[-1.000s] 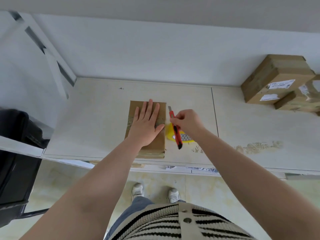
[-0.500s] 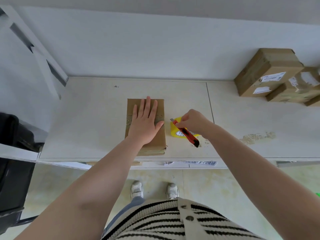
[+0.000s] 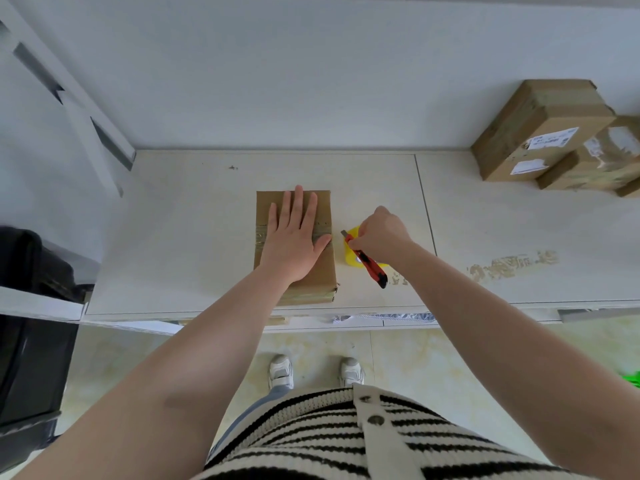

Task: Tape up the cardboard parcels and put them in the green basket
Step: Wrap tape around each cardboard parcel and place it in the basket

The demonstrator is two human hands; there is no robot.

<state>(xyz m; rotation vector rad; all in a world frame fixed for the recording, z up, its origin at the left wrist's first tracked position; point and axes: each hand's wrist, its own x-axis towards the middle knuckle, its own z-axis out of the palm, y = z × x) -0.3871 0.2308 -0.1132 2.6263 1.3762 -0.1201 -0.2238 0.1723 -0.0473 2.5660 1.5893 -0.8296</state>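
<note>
A flat cardboard parcel point(image 3: 322, 275) lies on the white table point(image 3: 180, 244) with a band of clear tape across its top. My left hand point(image 3: 294, 237) presses flat on it, fingers straight. Just to its right my right hand point(image 3: 379, 233) grips a red utility knife point(image 3: 369, 263), blade end pointing at the parcel's right edge near the tape. A yellow roll of tape point(image 3: 353, 252) sits on the table under that hand, partly hidden. A sliver of the green basket point(image 3: 633, 378) shows at the right edge, on the floor.
More cardboard parcels point(image 3: 540, 129) are stacked at the table's back right against the wall. A black object point(image 3: 27, 341) stands at the left below the table edge. My feet are on the tiled floor under the table's front edge.
My right hand has tilted the knife from pointing away to slanting left, bringing the blade down beside the parcel's right edge at the tape. My left hand stays pressed on the parcel.
</note>
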